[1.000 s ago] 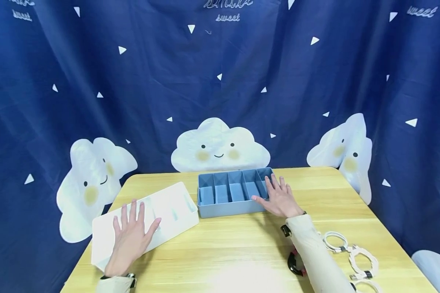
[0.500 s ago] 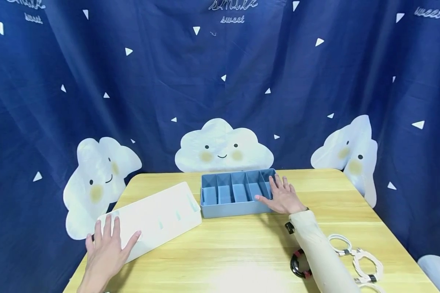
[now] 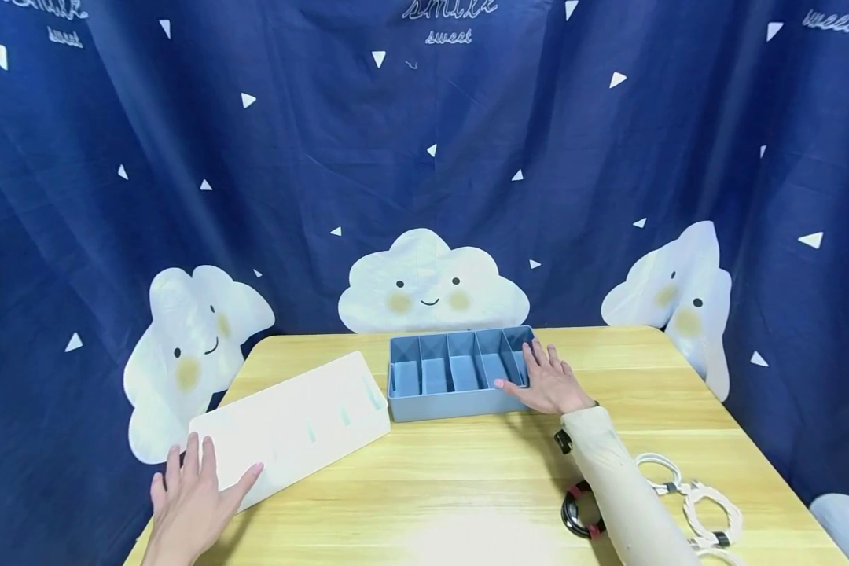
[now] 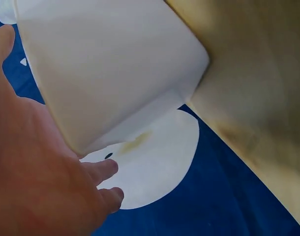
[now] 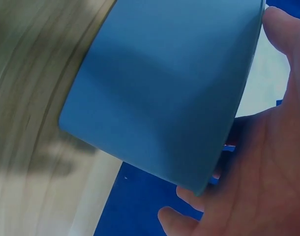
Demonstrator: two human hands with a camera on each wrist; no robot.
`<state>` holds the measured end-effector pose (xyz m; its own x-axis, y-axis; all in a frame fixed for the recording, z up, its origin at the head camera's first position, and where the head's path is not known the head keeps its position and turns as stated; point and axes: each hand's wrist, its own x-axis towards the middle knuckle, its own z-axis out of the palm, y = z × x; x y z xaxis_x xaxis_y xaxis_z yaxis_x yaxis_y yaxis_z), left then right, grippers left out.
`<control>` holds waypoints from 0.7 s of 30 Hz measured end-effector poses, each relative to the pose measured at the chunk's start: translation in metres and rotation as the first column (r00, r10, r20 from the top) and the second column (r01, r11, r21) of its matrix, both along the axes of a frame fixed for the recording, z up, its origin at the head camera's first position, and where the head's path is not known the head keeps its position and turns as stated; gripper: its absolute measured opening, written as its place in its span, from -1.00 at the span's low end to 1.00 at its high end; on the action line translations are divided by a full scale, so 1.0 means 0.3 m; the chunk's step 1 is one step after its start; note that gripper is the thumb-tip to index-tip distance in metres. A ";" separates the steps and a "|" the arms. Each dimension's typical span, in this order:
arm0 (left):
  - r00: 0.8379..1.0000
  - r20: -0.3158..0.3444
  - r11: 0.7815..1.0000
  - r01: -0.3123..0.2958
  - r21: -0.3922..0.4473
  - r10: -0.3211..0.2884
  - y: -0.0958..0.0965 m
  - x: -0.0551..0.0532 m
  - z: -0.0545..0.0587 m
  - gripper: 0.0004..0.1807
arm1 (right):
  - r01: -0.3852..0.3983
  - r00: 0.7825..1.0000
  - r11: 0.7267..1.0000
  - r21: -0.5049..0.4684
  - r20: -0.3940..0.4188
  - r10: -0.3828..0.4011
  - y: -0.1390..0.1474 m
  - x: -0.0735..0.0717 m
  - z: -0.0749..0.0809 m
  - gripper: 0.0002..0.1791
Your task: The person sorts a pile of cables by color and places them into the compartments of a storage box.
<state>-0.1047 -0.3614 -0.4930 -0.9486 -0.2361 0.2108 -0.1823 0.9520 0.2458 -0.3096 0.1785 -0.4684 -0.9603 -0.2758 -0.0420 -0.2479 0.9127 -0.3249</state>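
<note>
Cables lie coiled, near right. Left hand is spread wide at the near end of a smooth white box on the table; beyond, right hand, also wide, borders a blue five-slot box.

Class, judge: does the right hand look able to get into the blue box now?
Probably yes: the right hand is at the right end of the blue box, which is open on top.
</note>
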 end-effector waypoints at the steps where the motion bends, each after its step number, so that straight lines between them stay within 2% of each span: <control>1: 1.000 0.004 1.000 0.001 0.009 -0.001 -0.002 0.000 -0.002 0.25 | -0.003 1.000 1.000 -0.003 0.003 0.003 0.001 -0.001 -0.002 0.24; 9: 0.988 0.153 0.994 -0.018 0.108 0.001 -0.014 -0.008 0.002 0.33 | -0.009 1.000 0.999 -0.034 0.013 0.009 0.007 -0.004 -0.029 0.28; 14: 0.987 0.163 0.993 -0.011 0.115 -0.008 -0.016 -0.005 0.004 0.30 | -0.010 1.000 0.999 -0.038 0.013 0.010 0.010 -0.005 -0.037 0.32; 21: 0.988 0.156 0.997 0.004 0.080 -0.016 -0.015 -0.010 0.003 0.26 | -0.007 1.000 0.999 -0.035 0.009 0.008 0.014 -0.007 -0.035 0.32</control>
